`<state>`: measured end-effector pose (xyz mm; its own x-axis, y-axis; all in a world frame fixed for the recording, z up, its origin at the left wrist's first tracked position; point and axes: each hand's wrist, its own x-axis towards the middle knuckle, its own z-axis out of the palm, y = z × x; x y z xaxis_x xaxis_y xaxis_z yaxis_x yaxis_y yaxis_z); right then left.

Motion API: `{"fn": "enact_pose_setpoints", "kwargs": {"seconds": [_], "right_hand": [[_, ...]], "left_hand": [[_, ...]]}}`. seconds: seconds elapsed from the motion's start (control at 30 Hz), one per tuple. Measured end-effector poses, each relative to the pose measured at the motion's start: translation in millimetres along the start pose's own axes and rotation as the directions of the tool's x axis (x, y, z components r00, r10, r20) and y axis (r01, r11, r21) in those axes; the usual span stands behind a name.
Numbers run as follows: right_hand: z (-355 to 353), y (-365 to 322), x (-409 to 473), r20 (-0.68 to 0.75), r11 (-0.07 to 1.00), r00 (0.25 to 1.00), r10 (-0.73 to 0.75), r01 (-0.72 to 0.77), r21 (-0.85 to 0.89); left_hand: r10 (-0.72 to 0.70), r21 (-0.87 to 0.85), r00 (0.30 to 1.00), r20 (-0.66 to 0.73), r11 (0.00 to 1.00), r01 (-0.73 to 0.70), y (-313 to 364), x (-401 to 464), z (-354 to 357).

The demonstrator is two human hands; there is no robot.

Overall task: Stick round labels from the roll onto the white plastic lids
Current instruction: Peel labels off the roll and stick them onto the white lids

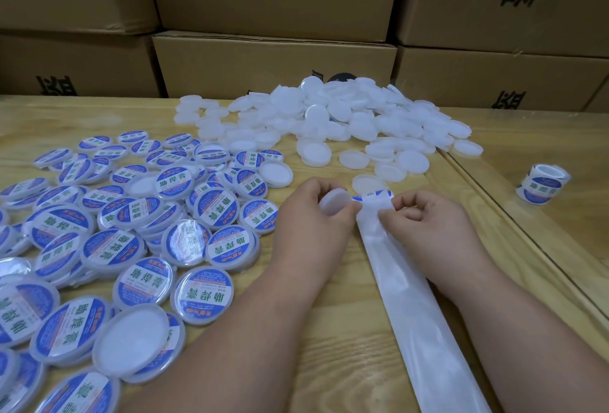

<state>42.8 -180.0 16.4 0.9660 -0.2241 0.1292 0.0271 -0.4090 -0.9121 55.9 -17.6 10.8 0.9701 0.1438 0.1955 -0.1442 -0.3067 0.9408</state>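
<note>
**Peeling the next label onto a bare lid**

On your far left, a spread of white round plastic lids already wearing blue-and-white round labels [108, 248] is lying across the pale wooden table [329, 346]. Their large green characters are reading 助焊膏; the small print around the rims is too fine to make out.

Your left hand [309, 211] is curling its fingers round a bare white round plastic lid [334, 202], holding it tilted just off the table. Right beside it, your right hand [425, 218] is pinching the translucent white backing strip [412, 297] near its far end, where a blue-edged round label [372, 197] is lifting off the fold. The lid's edge is nearly touching that label.

To do this well, you are probably best bringing the lid's flat face under the free edge, centring it before pressing, then smoothing outward so no bubble is getting trapped.

Behind your hands, a heap of unlabelled white plastic lids [346, 116] is waiting. Further right, the small roll of blue-and-white labels [542, 184] is standing well apart from your hands. Brown cardboard cartons [273, 60] along the back are carrying bold black characters, cropped and upside down, which I cannot read with confidence.
</note>
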Motion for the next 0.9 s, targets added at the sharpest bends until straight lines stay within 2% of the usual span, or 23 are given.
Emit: {"fn": "enact_pose_setpoints", "kwargs": {"seconds": [0.17, 0.3, 0.5, 0.73, 0.9], "right_hand": [[-0.3, -4.2, -1.0, 0.031, 0.999, 0.999, 0.015, -0.016, 0.035], [-1.7, -6.5, -0.6, 0.040, 1.000, 0.999, 0.007, -0.007, 0.001], [2.0, -9.6, -4.2, 0.113, 0.998, 0.993, -0.025, 0.018, 0.060], [3.2, -6.6, -4.3, 0.092, 0.992, 0.995, -0.044, 0.033, 0.119], [2.2, -11.5, -6.7, 0.113, 0.983, 0.989, -0.100, 0.080, 0.168]], "left_hand": [[0.035, 0.021, 0.999, -0.036, 0.999, -0.034, -0.1, -0.8, 0.6], [0.098, -0.074, 0.995, 0.000, 0.993, -0.097, 3.2, -3.3, 0.0], [0.189, -0.006, 0.962, 0.198, 0.981, -0.192, 3.3, -8.4, 4.0], [0.190, -0.016, 0.966, 0.173, 0.982, -0.190, 1.8, -7.0, 4.1], [0.229, 0.040, 0.958, 0.173, 0.970, -0.239, 3.3, -7.6, 3.2]]}}
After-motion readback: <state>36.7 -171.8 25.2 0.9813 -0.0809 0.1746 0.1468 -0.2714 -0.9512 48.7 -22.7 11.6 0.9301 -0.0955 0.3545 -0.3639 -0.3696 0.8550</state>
